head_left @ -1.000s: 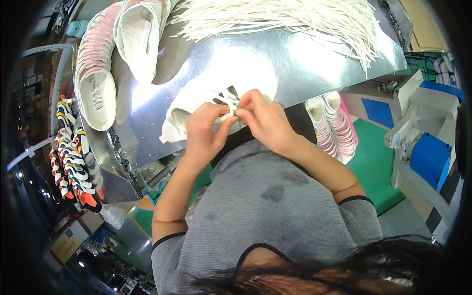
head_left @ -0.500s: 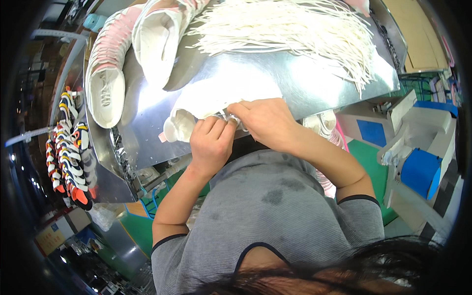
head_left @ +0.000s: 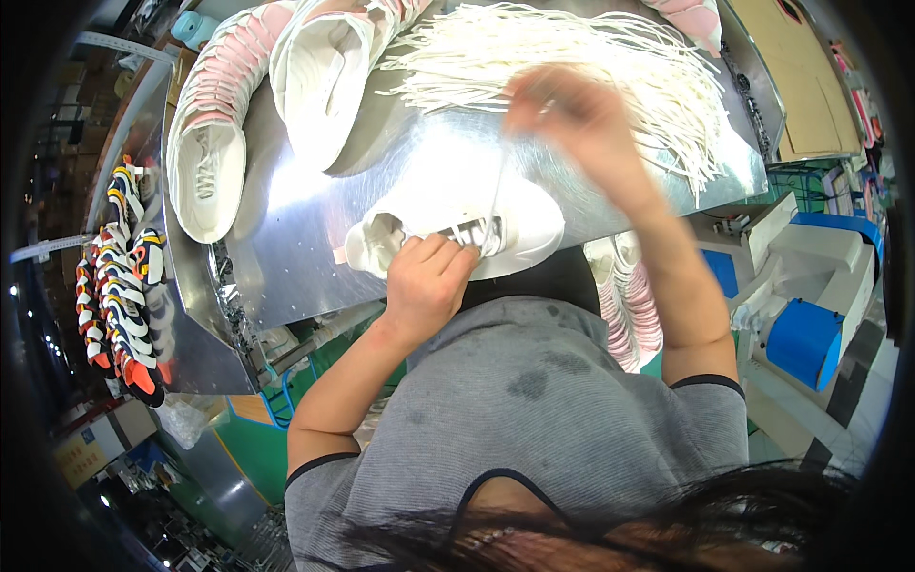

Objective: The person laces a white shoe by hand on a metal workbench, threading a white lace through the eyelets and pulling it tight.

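A white sneaker [head_left: 534, 227] lies on the metal tabletop [head_left: 286, 276] just in front of me, toe to the right and heel to the left. My left hand [head_left: 429, 279] is closed on its near side by the eyelets, fingers curled; its fingertips are partly hidden. From the lacing, a white shoelace [head_left: 497, 191] runs taut up to my right hand [head_left: 572, 110]. That hand is raised above the table, smeared by motion, with its fingers curled at the lace's upper end.
A heap of loose white laces [head_left: 572, 48] covers the table's far right. Stacked pink-and-white shoes [head_left: 205, 181] stand at the far left, beside another white shoe [head_left: 319, 86]. Multicoloured shoes [head_left: 119, 286] are stacked left of the table. A blue-and-white machine [head_left: 805, 343] stands at right.
My right hand has swung up and away from the shoe, drawing the lace out with it. The left hand stays at the lacing, and the shoe has shifted slightly right.
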Motion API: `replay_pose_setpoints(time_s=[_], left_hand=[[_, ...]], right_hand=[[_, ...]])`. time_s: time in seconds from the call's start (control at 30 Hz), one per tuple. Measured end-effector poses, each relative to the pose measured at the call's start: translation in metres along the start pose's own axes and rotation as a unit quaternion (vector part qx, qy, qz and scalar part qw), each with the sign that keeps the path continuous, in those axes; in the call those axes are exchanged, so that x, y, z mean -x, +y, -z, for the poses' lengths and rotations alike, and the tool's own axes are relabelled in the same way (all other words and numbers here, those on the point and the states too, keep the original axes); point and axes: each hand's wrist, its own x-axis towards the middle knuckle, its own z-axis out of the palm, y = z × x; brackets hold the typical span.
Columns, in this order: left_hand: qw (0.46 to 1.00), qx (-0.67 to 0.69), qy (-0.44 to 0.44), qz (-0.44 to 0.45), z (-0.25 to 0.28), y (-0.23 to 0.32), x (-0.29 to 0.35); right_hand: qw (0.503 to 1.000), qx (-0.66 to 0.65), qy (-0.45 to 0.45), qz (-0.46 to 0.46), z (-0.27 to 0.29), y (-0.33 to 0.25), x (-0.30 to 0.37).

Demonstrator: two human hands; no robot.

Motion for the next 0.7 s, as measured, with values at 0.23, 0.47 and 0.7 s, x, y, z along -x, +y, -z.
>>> replay_pose_setpoints(time_s=[0.23,0.47,0.7], left_hand=[[0.999,0.022,-0.037,-0.027,0.001,-0.002,-0.004],[0.996,0.078,-0.042,-0.001,0.018,0.001,-0.009],[0.923,0.159,-0.071,0.344,0.029,0.009,-0.003]], right_hand=[[0.979,-0.039,0.180,0.082,0.056,-0.017,0.015],[0.996,-0.079,0.051,-0.003,0.027,-0.011,0.029],[0.991,-0.017,-0.065,-0.114,-0.057,0.062,0.043]])
